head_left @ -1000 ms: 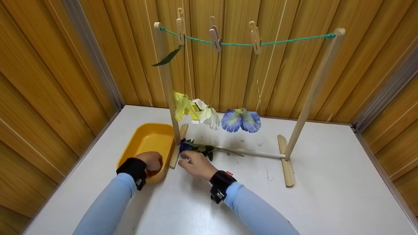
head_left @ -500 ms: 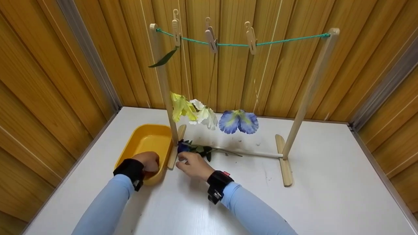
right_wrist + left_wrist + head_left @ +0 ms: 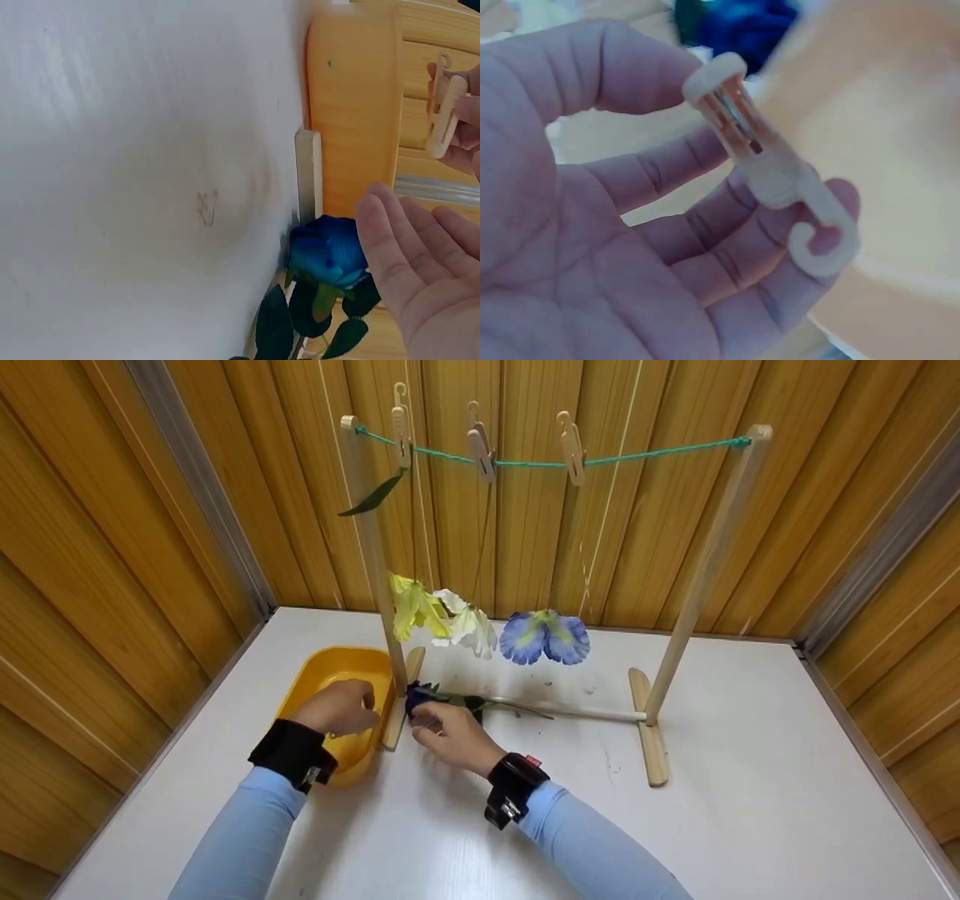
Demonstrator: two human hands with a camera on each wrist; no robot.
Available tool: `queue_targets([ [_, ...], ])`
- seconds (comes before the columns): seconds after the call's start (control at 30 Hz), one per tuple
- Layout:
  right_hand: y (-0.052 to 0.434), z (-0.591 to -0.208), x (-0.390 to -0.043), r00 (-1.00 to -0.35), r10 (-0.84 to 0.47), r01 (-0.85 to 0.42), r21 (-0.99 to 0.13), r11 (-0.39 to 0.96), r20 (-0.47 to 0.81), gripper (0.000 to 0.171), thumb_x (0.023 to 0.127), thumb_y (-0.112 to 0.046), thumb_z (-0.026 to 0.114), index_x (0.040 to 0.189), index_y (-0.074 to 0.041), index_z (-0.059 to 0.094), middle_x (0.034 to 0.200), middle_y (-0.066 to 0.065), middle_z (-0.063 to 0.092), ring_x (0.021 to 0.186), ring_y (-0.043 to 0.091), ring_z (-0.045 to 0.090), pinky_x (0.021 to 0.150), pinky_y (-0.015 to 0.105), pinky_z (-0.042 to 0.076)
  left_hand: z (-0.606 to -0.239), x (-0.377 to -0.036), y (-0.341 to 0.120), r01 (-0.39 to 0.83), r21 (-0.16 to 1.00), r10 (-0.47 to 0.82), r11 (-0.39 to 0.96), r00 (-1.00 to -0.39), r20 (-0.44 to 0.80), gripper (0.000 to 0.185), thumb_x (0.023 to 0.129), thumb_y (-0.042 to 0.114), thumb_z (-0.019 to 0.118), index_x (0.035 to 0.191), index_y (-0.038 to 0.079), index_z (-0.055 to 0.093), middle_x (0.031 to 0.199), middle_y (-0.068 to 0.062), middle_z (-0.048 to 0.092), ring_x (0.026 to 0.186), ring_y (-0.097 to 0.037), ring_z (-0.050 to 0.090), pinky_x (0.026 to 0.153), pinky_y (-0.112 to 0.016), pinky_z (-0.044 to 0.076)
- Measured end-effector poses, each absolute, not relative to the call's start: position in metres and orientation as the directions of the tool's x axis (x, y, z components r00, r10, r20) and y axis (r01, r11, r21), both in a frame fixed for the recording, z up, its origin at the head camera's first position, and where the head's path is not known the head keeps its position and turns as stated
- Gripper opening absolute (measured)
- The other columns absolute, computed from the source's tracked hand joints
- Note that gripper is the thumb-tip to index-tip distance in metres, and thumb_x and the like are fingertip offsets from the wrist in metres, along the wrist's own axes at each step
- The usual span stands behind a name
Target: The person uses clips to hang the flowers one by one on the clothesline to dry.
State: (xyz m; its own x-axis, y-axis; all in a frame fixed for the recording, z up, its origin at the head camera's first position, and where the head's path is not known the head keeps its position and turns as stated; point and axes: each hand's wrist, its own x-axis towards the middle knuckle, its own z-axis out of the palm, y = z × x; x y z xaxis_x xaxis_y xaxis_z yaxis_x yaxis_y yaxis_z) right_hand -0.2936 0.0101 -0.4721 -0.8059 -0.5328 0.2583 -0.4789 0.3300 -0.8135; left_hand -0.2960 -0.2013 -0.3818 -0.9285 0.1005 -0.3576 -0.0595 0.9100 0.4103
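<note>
The clothes peg (image 3: 769, 161) is in the left hand (image 3: 337, 706), held between the thumb and the curled fingers (image 3: 705, 225), above the yellow tub (image 3: 330, 675) at the left of the white surface (image 3: 750, 780). Just right of the tub stands the foot of the wooden rack (image 3: 401, 697). A blue rose (image 3: 326, 251) lies on the surface beside this foot. The right hand (image 3: 454, 735) rests near the rose, its fingers (image 3: 390, 247) relaxed and open, holding nothing. On the green string (image 3: 645, 454) above hang three pegs with a yellow flower (image 3: 409, 607), a white flower (image 3: 469, 626) and a blue flower (image 3: 544, 637).
</note>
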Motion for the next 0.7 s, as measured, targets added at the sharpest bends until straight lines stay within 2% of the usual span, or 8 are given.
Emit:
queue_targets([
  [0.13, 0.021, -0.47, -0.294, -0.813, -0.502, -0.481, -0.826, 0.295, 0.294, 0.032, 0.099, -0.009, 0.064, 0.126, 0.008, 0.064, 0.118, 0.021, 0.072, 0.102, 0.03, 0.07, 0.091, 0.033, 0.057, -0.378, -0.292, -0.185, 0.048, 0.486, 0.181, 0.873, -0.956, -0.231, 0.025, 0.097, 0.014, 0.068, 0.118, 0.001, 0.068, 0.106, -0.014, 0.069, 0.087, -0.029, 0.06, 0.08, -0.042, 0.057],
  [0.27, 0.034, -0.465, -0.294, -0.824, -0.478, -0.457, -0.854, 0.247, 0.303, 0.033, 0.1, -0.008, 0.063, 0.129, 0.008, 0.063, 0.119, 0.022, 0.071, 0.103, 0.032, 0.071, 0.091, 0.034, 0.058, -0.379, -0.287, -0.167, 0.158, 0.571, 0.251, 0.806, -0.964, -0.088, 0.018, 0.095, 0.008, 0.067, 0.111, 0.0, 0.068, 0.094, -0.012, 0.065, 0.079, -0.025, 0.058, 0.07, -0.034, 0.053],
  [0.33, 0.04, -0.462, -0.294, -0.831, -0.467, -0.445, -0.865, 0.23, 0.303, 0.034, 0.101, -0.009, 0.062, 0.132, 0.007, 0.063, 0.121, 0.022, 0.071, 0.105, 0.032, 0.071, 0.091, 0.034, 0.058, -0.379, -0.284, -0.158, 0.233, 0.587, 0.287, 0.776, -0.958, 0.001, 0.013, 0.094, 0.006, 0.067, 0.106, 0.0, 0.068, 0.09, -0.011, 0.062, 0.077, -0.024, 0.056, 0.068, -0.033, 0.049],
  [0.5, 0.056, -0.454, -0.293, -0.838, -0.44, -0.44, -0.876, 0.194, 0.323, 0.035, 0.102, -0.009, 0.062, 0.135, 0.003, 0.062, 0.121, 0.023, 0.069, 0.105, 0.035, 0.07, 0.087, 0.03, 0.058, -0.38, -0.277, -0.138, 0.376, 0.583, 0.335, 0.72, -0.924, 0.182, 0.012, 0.09, 0.002, 0.069, 0.102, 0.0, 0.068, 0.092, -0.01, 0.06, 0.082, -0.023, 0.053, 0.073, -0.036, 0.048],
  [0.7, 0.073, -0.445, -0.292, -0.845, -0.407, -0.437, -0.887, 0.151, 0.347, 0.037, 0.103, -0.01, 0.062, 0.137, 0.003, 0.06, 0.124, 0.022, 0.068, 0.107, 0.034, 0.071, 0.086, 0.027, 0.058, -0.38, -0.27, -0.119, 0.445, 0.594, 0.36, 0.67, -0.895, 0.264, 0.02, 0.092, 0.003, 0.07, 0.111, -0.002, 0.069, 0.103, -0.015, 0.066, 0.093, -0.028, 0.06, 0.085, -0.041, 0.057],
])
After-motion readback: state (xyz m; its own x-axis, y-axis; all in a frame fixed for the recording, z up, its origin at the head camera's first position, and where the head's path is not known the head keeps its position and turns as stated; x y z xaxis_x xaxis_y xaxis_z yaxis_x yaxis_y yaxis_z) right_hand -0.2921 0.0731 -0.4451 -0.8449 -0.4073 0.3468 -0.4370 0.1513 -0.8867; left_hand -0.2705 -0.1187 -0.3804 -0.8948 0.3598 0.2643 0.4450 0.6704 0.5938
